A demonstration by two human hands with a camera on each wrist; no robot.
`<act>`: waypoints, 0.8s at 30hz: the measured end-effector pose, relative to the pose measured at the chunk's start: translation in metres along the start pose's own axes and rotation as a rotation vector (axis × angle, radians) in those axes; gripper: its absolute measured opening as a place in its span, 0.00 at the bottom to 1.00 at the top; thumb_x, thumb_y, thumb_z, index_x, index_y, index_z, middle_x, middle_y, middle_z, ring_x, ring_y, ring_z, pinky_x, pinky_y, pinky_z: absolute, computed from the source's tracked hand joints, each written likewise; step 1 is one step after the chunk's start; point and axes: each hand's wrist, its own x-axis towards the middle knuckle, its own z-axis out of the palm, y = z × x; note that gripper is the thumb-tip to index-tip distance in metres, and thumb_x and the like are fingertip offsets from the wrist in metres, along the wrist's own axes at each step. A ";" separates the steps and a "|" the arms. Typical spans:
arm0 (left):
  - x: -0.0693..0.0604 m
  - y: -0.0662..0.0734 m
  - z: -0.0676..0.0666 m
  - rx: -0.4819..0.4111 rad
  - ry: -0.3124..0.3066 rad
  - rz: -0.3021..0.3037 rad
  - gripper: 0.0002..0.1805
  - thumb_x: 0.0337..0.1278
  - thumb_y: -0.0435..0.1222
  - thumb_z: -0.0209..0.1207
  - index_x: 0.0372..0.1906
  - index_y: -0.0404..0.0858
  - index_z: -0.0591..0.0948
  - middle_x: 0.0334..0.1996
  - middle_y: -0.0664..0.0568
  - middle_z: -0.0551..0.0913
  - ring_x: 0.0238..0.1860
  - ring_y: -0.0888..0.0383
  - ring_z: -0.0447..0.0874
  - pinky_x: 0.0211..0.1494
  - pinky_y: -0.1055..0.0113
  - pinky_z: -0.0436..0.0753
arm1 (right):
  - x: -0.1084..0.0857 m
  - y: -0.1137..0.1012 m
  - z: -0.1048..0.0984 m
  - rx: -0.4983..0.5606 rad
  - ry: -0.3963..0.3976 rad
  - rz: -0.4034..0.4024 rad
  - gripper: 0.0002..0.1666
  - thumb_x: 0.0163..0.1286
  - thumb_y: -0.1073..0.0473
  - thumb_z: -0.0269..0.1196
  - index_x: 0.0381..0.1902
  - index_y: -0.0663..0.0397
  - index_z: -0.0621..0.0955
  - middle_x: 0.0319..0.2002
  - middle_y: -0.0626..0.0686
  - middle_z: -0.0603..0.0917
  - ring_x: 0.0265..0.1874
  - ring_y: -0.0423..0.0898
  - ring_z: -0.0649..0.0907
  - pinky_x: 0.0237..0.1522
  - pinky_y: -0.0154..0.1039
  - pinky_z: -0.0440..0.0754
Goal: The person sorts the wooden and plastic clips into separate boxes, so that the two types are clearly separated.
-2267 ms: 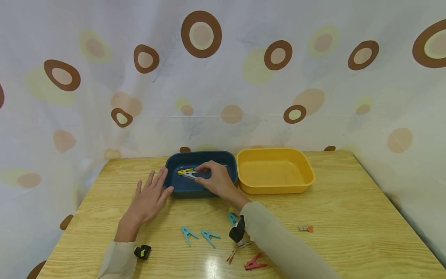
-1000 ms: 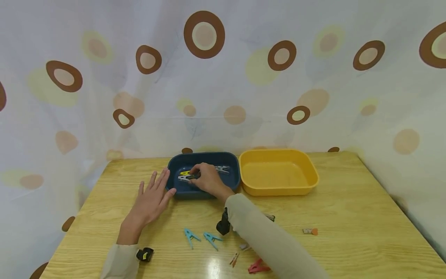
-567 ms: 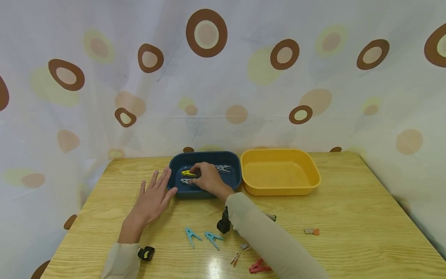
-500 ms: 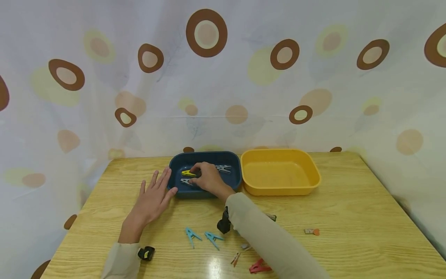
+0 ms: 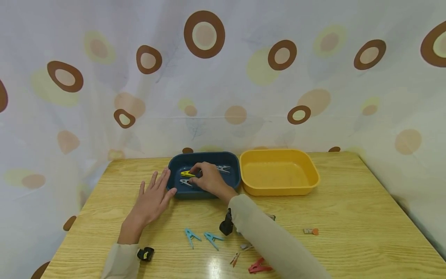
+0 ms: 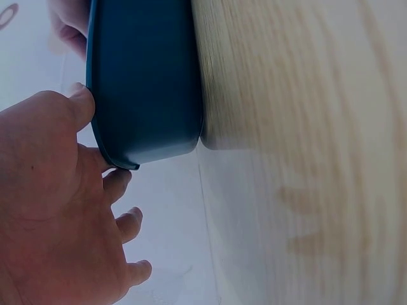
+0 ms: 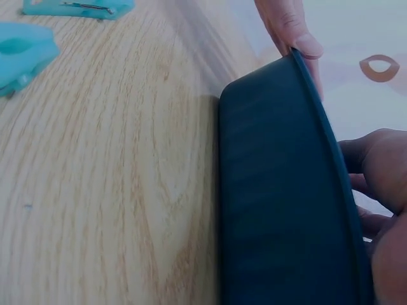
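Currently, a yellow clothespin (image 5: 187, 173) and a white clothespin (image 5: 186, 182) lie in the left part of the dark blue tray (image 5: 202, 195), with a grey clothespin (image 5: 223, 169) toward its right end. The right hand (image 5: 210, 179) reaches inside, fingers and thumb bent beside the first two; I cannot tell whether it pinches anything. The left hand (image 5: 150, 202) is spread and grasps nothing, its thumb touching the rim. Just right of the blue tray stands a yellow tray (image 5: 278, 191). Nearer on the desk (image 5: 355, 217) lie two turquoise clothespins (image 5: 213, 239), a small wooden clothespin (image 5: 235, 259) and a red clothespin (image 5: 258, 266) partly hidden by the right sleeve (image 5: 273, 238); patterned cloth (image 5: 237, 77) hangs behind
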 end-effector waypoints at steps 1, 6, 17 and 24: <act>0.000 0.000 0.000 0.000 0.000 0.001 0.39 0.83 0.55 0.39 0.83 0.37 0.48 0.83 0.43 0.47 0.81 0.36 0.38 0.74 0.27 0.39 | -0.001 -0.001 -0.002 0.001 0.001 -0.009 0.15 0.68 0.60 0.72 0.50 0.59 0.86 0.48 0.58 0.85 0.45 0.54 0.84 0.45 0.43 0.83; -0.001 0.000 0.000 0.005 0.000 0.001 0.39 0.83 0.56 0.38 0.83 0.37 0.47 0.83 0.43 0.47 0.81 0.36 0.39 0.73 0.27 0.39 | -0.010 -0.005 -0.011 0.023 -0.003 -0.045 0.15 0.69 0.61 0.71 0.51 0.59 0.86 0.50 0.60 0.85 0.47 0.57 0.84 0.48 0.45 0.83; -0.002 -0.002 -0.003 0.008 -0.021 0.003 0.40 0.83 0.56 0.37 0.83 0.37 0.47 0.83 0.44 0.45 0.81 0.36 0.37 0.73 0.27 0.38 | -0.034 -0.011 -0.029 0.051 0.025 -0.128 0.15 0.71 0.57 0.70 0.52 0.56 0.85 0.50 0.59 0.85 0.48 0.56 0.83 0.50 0.46 0.82; -0.001 0.000 -0.001 0.005 -0.020 0.006 0.40 0.82 0.57 0.37 0.83 0.37 0.47 0.83 0.43 0.46 0.81 0.35 0.39 0.73 0.27 0.38 | -0.057 -0.016 -0.034 0.094 0.048 -0.159 0.17 0.69 0.56 0.71 0.53 0.56 0.86 0.49 0.54 0.86 0.48 0.55 0.83 0.52 0.52 0.81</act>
